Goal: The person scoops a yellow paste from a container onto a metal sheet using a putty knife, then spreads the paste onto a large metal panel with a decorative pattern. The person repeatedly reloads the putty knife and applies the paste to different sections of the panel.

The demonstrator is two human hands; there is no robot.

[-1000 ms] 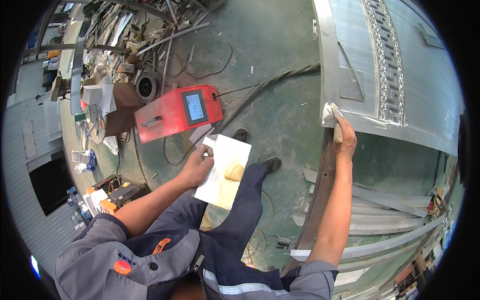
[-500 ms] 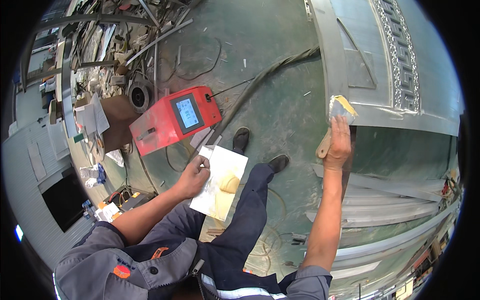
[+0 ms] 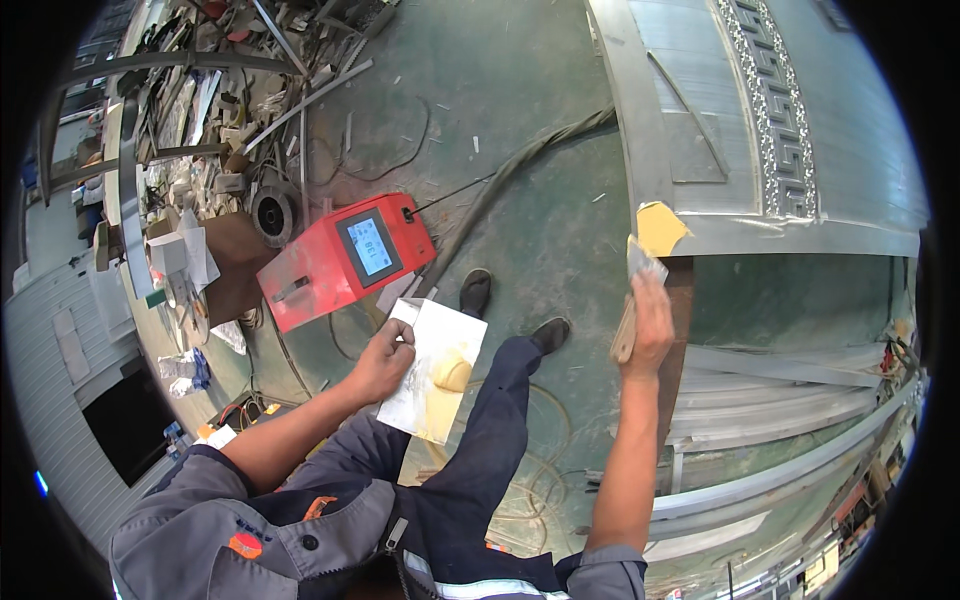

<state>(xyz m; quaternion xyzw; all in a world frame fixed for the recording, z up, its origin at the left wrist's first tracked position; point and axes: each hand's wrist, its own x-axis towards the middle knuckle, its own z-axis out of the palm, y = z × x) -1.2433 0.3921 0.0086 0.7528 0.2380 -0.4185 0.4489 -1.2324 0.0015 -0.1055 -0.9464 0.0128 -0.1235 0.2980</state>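
Observation:
In my left hand (image 3: pixel 385 362) is the edge of a white board (image 3: pixel 420 345), its fingers curled over the top. A mound of yellow putty (image 3: pixel 452 374) lies on the board's right part, with a smear below it. My right hand (image 3: pixel 650 325) grips a putty knife (image 3: pixel 623 330) with a wooden handle. The knife's blade is at the corner of a grey metal panel (image 3: pixel 735 236), just below a patch of yellow putty (image 3: pixel 660 230) spread there. Fingers cover part of the blade.
A red machine with a lit screen (image 3: pixel 345 258) stands on the green floor ahead to the left. A thick cable (image 3: pixel 520 155) runs from near it toward the panel. Scrap (image 3: pixel 215 110) is heaped far left; long metal profiles (image 3: pixel 770 400) lie at the right.
My right hand has drawn the putty knife back toward me, off the panel's corner. A broad yellow putty patch now shows on that corner. The left hand still holds the board.

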